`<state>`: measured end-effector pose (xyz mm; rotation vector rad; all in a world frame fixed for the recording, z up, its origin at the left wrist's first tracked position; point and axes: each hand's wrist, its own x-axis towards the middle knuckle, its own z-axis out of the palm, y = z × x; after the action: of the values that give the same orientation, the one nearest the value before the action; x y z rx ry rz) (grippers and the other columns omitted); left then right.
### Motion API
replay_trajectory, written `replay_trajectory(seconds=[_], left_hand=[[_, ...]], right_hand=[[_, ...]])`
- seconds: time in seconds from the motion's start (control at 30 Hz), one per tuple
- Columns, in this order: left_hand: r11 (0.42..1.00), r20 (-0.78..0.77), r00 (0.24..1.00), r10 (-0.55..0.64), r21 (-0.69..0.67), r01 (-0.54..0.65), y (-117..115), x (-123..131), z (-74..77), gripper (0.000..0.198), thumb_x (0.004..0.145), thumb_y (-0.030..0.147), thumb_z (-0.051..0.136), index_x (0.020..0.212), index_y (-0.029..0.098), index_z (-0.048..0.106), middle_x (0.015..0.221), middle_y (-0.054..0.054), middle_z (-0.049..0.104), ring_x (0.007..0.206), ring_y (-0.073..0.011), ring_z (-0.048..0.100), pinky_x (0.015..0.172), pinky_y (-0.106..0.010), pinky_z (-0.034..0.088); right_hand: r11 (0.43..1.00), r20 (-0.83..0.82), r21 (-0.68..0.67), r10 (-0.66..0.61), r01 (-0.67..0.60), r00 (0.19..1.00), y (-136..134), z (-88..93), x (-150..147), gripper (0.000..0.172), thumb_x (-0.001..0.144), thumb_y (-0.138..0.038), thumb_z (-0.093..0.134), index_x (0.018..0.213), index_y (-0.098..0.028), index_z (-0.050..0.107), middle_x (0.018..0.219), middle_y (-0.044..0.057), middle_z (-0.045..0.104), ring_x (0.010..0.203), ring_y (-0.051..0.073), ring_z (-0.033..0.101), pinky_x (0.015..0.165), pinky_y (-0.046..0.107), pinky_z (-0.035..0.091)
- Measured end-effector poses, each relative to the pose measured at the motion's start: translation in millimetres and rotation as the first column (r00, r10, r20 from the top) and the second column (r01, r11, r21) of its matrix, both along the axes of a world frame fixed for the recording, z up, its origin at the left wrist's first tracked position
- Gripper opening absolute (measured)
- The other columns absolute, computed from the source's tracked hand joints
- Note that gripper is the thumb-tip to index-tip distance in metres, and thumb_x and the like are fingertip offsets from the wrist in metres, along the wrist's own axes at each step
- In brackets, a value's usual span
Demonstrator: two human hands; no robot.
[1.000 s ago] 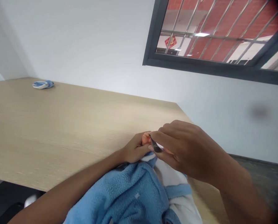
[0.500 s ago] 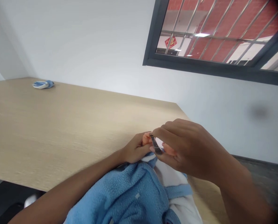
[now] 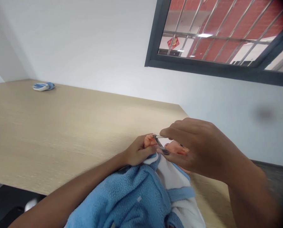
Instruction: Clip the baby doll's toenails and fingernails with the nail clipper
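Silver metal nail clippers point(image 3: 162, 147) were pinched between thumb and finger of the right hand point(image 3: 200, 148); a tiny, kinda plasticky peach doll hand point(image 3: 149, 141) was finger-clamped by the left hand point(image 3: 137, 152).

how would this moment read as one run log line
left hand: grips doll | right hand: holds nail clippers | clippers' tip: at doll

The right hand point(image 3: 200, 147) hides much of the doll's face point(image 3: 175, 147) and the lever end of the nail clipper point(image 3: 162, 147); most of the left hand's point(image 3: 139, 152) fingers are lost behind the doll's hand point(image 3: 149, 140). The bottom edge cuts off the blue fleece point(image 3: 129, 193). The small bundle point(image 3: 43, 86) (blue and white) is too far off to identify. A grey smudge point(image 3: 264, 113) blurs before the wall point(image 3: 84, 44), and the window point(image 3: 203, 65) runs out of view.
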<state>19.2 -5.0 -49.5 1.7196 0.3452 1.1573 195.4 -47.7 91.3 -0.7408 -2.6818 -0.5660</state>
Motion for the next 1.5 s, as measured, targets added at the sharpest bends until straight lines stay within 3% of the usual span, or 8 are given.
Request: replay_trajectory(seconds=[0.23, 0.47, 0.7, 1.27, 1.5], left_hand=[[1.000, 0.023, 1.000, -0.008, -0.005, 0.008, -2.1, 2.2, 5.5, 0.035, 0.096, 0.047, 0.058, 0.092, 0.013, 0.062, 0.083, -0.001, 0.062, 0.074, -0.0134, 0.060, 0.074, -0.032, 0.054], [0.999, -0.006, 1.000, 0.010, -0.034, -0.010, 0.6, 0.3, -4.1, 0.031, 0.097, 0.043, 0.057, 0.094, 0.013, 0.062, 0.085, -0.001, 0.062, 0.075, -0.0132, 0.060, 0.071, -0.031, 0.053], [1.000, 0.007, 1.000, 0.014, -0.001, -0.014, -0.1, -0.2, -2.1, 0.033, 0.096, 0.045, 0.059, 0.098, 0.013, 0.064, 0.092, -0.003, 0.065, 0.083, -0.0156, 0.063, 0.078, -0.035, 0.055], [1.000, -0.013, 1.000, 0.010, -0.024, -0.010, 2.2, -0.7, -7.7, 0.030, 0.098, 0.043, 0.057, 0.097, 0.013, 0.063, 0.088, -0.002, 0.063, 0.078, -0.0140, 0.061, 0.073, -0.032, 0.054], [1.000, -0.010, 1.000, -0.007, 0.002, 0.007, 4.1, -1.2, -6.3, 0.031, 0.096, 0.043, 0.059, 0.095, 0.013, 0.063, 0.086, -0.002, 0.062, 0.074, -0.0129, 0.060, 0.069, -0.030, 0.054]], right_hand=[[1.000, -0.001, -0.008, -0.019, 0.019, 1.000, 1.3, 0.1, 0.1, 0.011, 0.084, -0.022, 0.067, 0.092, -0.018, 0.061, 0.073, -0.001, 0.062, 0.066, 0.021, 0.058, 0.064, 0.031, 0.036], [0.999, 0.017, -0.039, -0.022, 0.023, 1.000, 1.7, -0.1, 0.5, 0.007, 0.092, -0.024, 0.060, 0.096, -0.019, 0.065, 0.072, -0.001, 0.062, 0.066, 0.021, 0.059, 0.063, 0.031, 0.035], [0.999, -0.006, -0.004, -0.037, 0.037, 0.999, 1.7, -0.8, -1.3, 0.012, 0.082, -0.022, 0.069, 0.090, -0.019, 0.062, 0.069, -0.003, 0.059, 0.063, 0.020, 0.056, 0.063, 0.030, 0.034], [0.998, 0.028, -0.049, -0.042, 0.043, 0.999, -0.3, 1.6, 0.1, 0.008, 0.090, -0.018, 0.061, 0.094, -0.020, 0.067, 0.070, -0.001, 0.060, 0.065, 0.021, 0.057, 0.062, 0.030, 0.033], [0.998, 0.016, -0.049, -0.036, 0.037, 0.999, -2.9, -0.3, -2.9, 0.014, 0.082, -0.018, 0.066, 0.096, -0.019, 0.065, 0.072, -0.002, 0.060, 0.067, 0.021, 0.056, 0.066, 0.032, 0.034]])
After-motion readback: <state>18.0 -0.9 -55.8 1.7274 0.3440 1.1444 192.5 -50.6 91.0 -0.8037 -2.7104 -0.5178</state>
